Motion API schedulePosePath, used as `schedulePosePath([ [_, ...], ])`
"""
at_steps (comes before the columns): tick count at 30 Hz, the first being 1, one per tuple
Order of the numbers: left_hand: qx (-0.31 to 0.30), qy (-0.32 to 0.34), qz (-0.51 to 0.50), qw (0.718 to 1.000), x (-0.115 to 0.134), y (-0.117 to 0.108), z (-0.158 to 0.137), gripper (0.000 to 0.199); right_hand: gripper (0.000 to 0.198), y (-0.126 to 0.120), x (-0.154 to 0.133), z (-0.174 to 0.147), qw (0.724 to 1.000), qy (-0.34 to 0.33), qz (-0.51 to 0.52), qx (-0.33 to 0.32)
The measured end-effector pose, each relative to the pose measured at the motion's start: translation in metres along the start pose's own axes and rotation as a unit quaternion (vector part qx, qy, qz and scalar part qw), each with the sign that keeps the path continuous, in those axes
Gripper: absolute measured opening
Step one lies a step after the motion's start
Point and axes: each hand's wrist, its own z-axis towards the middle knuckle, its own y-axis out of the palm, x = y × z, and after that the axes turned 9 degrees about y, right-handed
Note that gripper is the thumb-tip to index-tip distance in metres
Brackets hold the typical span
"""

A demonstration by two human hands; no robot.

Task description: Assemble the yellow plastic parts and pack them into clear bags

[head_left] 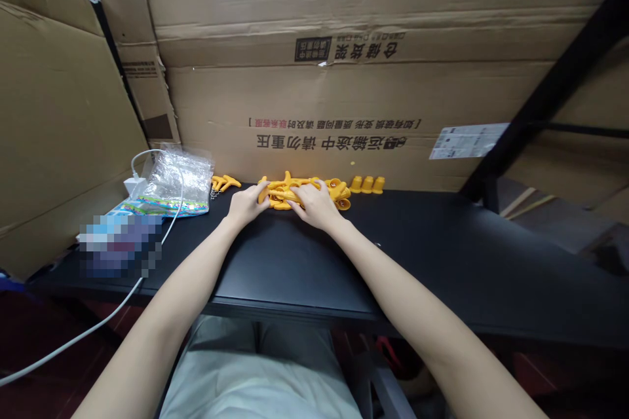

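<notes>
A pile of yellow plastic parts (285, 205), with T-shaped handles and small cups, lies at the back of the black table. My left hand (246, 204) is at the pile's left end, fingers closed on a yellow plastic piece (263, 188). Over the middle, my right hand (317, 206) has its fingers curled around a yellow T-shaped handle (295, 191); the fingertips are partly hidden among the parts. Just right of that hand are open yellow cups (345, 205) with metal inside. Several more yellow cups (367, 184) stand upside down in a row farther right.
Yellow T-shaped handles with small chains (225, 182) lie left of the pile. A clear plastic bag (171, 177) and a white cable (170, 229) occupy the table's left side. A cardboard wall (221, 98) rises behind the black table (295, 268); a dark post (531, 91) stands right.
</notes>
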Motion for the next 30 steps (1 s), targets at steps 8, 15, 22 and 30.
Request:
schedulePosePath([
  [8, -0.047, -0.034, 0.02, 0.998, 0.0064, -0.0047, 0.0015, 0.039, 0.02, 0.0018, -0.0003, 0.0018, 1.0, -0.004, 0.01, -0.014],
  [15, -0.083, -0.031, 0.032, 0.996, 0.0077, -0.0062, 0.0021, 0.037, 0.026, 0.003, 0.0007, 0.0018, 1.0, 0.003, 0.008, -0.013],
  [22, -0.121, -0.048, 0.041, 0.991, 0.0077, -0.0067, 0.003, 0.037, 0.03, 0.0023, 0.0005, 0.0007, 1.0, -0.013, -0.006, -0.025],
  [30, -0.129, -0.053, 0.044, 0.989, 0.0055, -0.0048, 0.0022, 0.036, 0.029, 0.0018, -0.0036, -0.0005, 0.999, -0.016, 0.003, -0.046],
])
